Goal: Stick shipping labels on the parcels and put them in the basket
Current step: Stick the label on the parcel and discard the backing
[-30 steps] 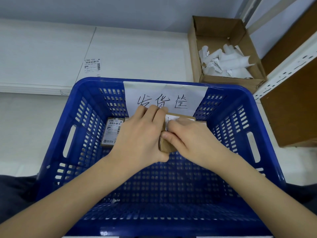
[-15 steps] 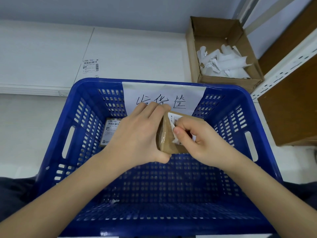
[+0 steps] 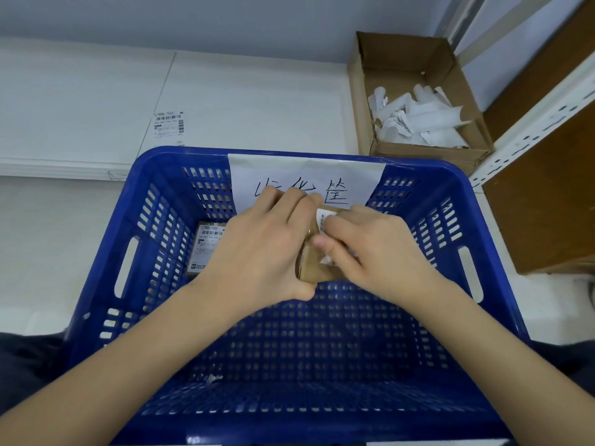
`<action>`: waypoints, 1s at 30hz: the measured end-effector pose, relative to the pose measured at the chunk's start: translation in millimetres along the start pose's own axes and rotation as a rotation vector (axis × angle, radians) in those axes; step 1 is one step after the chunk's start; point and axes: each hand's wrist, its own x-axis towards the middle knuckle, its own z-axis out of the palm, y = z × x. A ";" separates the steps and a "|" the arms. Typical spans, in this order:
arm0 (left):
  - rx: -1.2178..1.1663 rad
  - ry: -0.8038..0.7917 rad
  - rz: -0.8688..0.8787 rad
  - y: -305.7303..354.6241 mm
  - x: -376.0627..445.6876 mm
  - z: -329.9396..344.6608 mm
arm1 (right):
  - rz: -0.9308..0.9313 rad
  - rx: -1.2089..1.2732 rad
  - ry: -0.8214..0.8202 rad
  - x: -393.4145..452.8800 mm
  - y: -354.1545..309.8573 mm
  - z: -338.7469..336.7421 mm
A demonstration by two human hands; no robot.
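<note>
Over the blue plastic basket (image 3: 103,265) I hold a small brown cardboard parcel (image 3: 317,268). My left hand (image 3: 260,249) grips its left side, fingers over the far edge and thumb under the near corner. My right hand (image 3: 370,252) lies on the parcel's top, thumb and fingers on a white shipping label (image 3: 323,217) that is partly stuck and crumpled under them. A second parcel with a label on it (image 3: 206,249) lies on the basket floor at the left, partly hidden by my left hand.
A handwritten paper sign (image 3: 354,185) hangs on the basket's far wall. One loose shipping label (image 3: 168,124) lies on the white table behind. An open cardboard box (image 3: 363,91) with several curled white backing strips stands at the back right. Brown shelving (image 3: 541,194) rises at the right.
My right hand has shifted across the parcel's top, from pinching the lifted label to lying over it. The left hand keeps its grip, and the parcel stays over the basket.
</note>
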 end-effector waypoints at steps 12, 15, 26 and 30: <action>-0.004 0.093 -0.100 6.3 2.1 -3.7 | 0.538 0.464 0.243 -8.6 -36.3 16.7; 0.013 0.113 -0.115 5.3 1.7 -3.1 | 0.639 0.567 0.233 -5.9 -42.1 15.4; 0.263 0.130 0.027 3.7 1.7 2.5 | 0.452 0.049 0.080 10.9 -10.6 -15.5; 0.251 0.139 0.022 2.7 1.0 1.9 | 0.369 0.400 -0.067 9.7 -11.3 -14.7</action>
